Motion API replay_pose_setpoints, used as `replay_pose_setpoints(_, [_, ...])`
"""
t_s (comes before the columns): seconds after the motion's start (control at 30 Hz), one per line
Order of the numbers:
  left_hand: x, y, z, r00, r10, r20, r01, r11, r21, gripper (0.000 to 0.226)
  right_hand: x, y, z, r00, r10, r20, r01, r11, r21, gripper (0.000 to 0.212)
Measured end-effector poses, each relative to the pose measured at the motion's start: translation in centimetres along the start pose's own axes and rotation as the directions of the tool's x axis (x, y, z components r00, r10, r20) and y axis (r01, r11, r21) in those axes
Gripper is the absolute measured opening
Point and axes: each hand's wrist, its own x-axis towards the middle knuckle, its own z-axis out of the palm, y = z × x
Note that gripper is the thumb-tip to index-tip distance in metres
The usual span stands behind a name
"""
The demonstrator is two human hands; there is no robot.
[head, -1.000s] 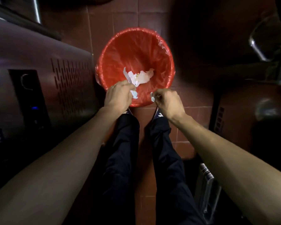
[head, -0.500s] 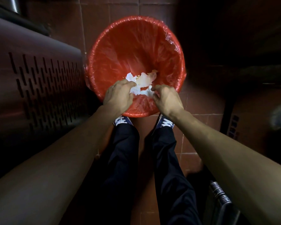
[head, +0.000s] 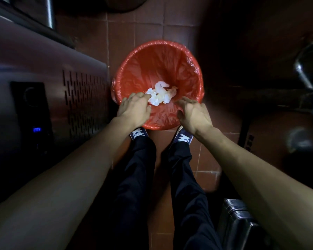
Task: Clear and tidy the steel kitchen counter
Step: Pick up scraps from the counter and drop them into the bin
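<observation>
While over the near rim of the red-lined bin [head: 158,69], left hand [head: 134,110] and right hand [head: 193,114] both spread, fingers loose, holding nothing. Left fingertips [head: 145,96] at the edge of the crumpled white paper [head: 161,95]; contact cannot be told. Paper down inside the bin, on the red liner. Blue-and-white shoes [head: 139,132] just below the bin. Brown tiled floor [head: 152,22], pale grout. Steel appliance front [head: 43,91] to the left, slotted vents, small blue display [head: 36,129]. Dim, dark surroundings to the right. Versus 0.5 s ago: fingers then curled at the paper, now released; paper fully in the bin.
</observation>
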Motion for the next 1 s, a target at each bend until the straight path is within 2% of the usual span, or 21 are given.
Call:
replay_pose_setpoints(0.2, [-5.0, 1.8, -6.5, 0.999, 0.009, -0.034, -0.010, 1.000, -0.023, 0.047, -4.3, -3.3, -7.1, 0.998, 0.049, -0.039, -0.049, 0.999, -0.013, 0.048])
replay_pose_setpoints(0.37, [-10.9, 3.9, -12.7, 0.997, 0.047, -0.058, -0.046, 0.999, 0.019, 0.042, -9.5, -7.2, -13.2, 0.996, 0.033, -0.083, -0.035, 0.999, -0.026, 0.042])
replay_pose_setpoints(0.5, [-15.3, 5.1, -17.4, 0.990, 0.073, -0.116, -0.069, 0.997, 0.046, 0.044, -13.3, -9.6, -17.2, 0.993, -0.014, -0.121, 0.001, 0.994, -0.111, 0.052])
replay_pose_setpoints(0.73, [-22.2, 6.6, -22.4, 0.968, -0.069, -0.242, 0.064, 0.998, -0.026, 0.053, -18.4, -10.8, -21.4, 0.969, -0.176, -0.174, 0.146, 0.974, -0.174, 0.053])
replay_pose_setpoints(1.0, [-30.0, 11.4, -22.9, 0.898, -0.187, -0.399, 0.165, 0.982, -0.089, 0.054, -24.0, -8.9, -27.7, 0.907, -0.328, -0.264, 0.308, 0.944, -0.116, 0.054])
